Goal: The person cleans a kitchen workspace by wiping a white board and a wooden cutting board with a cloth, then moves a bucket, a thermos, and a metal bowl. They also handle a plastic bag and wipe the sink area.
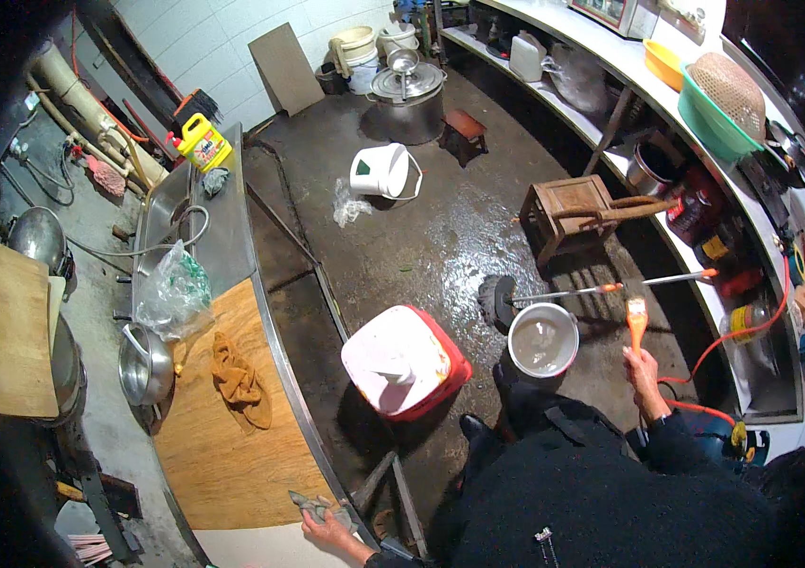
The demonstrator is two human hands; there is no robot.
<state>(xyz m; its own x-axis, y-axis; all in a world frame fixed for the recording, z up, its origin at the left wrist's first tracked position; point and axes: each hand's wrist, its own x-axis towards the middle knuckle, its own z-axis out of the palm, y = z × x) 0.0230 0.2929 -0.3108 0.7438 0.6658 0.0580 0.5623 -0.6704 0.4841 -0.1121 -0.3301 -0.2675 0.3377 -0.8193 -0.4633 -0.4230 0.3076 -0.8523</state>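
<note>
My right hand (645,379), at the right, is closed round the orange handle of a flat bristle brush (636,327), held upright with its bristles pointing away from me. My left hand (331,534) rests at the near end of the counter, its fingers bent over a crumpled grey cloth (312,505). A wooden board (232,473) covers this part of the counter, and a brown cloth (237,379) lies bunched on it. On the floor, left of the brush, a round bucket (542,341) contains cloudy liquid.
A red-and-white container (402,364) stands beside the counter. A long-handled scrub brush (497,301) lies behind the bucket, near a wooden chair (568,213). A white pail (383,171) lies tipped on the wet floor. The shelf (653,80) curves along the right; an orange hose (705,350) hangs there.
</note>
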